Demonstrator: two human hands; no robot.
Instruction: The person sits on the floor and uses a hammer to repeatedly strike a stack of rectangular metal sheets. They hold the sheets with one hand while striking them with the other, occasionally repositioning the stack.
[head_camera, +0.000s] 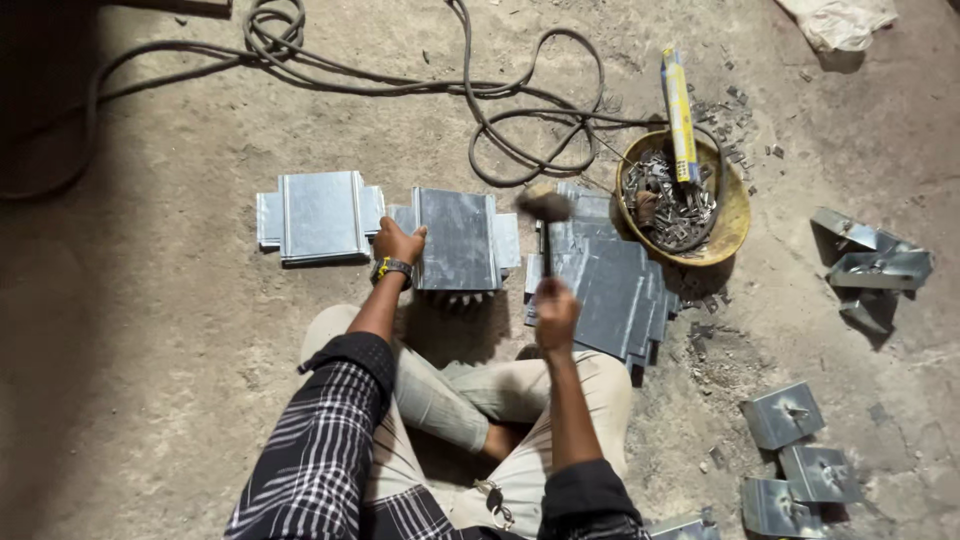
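The left hand (397, 243) lies flat on the near-left edge of a folded sheet-metal piece (458, 238), fingers spread over the metal, pressing it to the concrete floor (150, 330) rather than clasping it. The piece is a dull grey galvanised rectangle with raised folded seams along both long sides and narrow flanges sticking out left and right; its surface is lightly mottled and catches a pale sheen. It sits straight ahead of the person's crossed legs.

The right hand (556, 308) is closed in a fist round the handle of a hammer (545, 207), whose blurred head hangs just above the far-right corner of the held piece.

Left of the pressing hand lies a second folded piece (320, 214) of the same shape. Right of the hammer hand is a fanned stack of flat sheets (612, 288), and beyond it a yellow bowl (733, 215) holding small metal bits and a yellow-blue tube (680, 115). Farther right lie bent metal brackets (872, 265) and 3 square plates (783, 414). A dark cable (500, 110) loops across the floor beyond the work.
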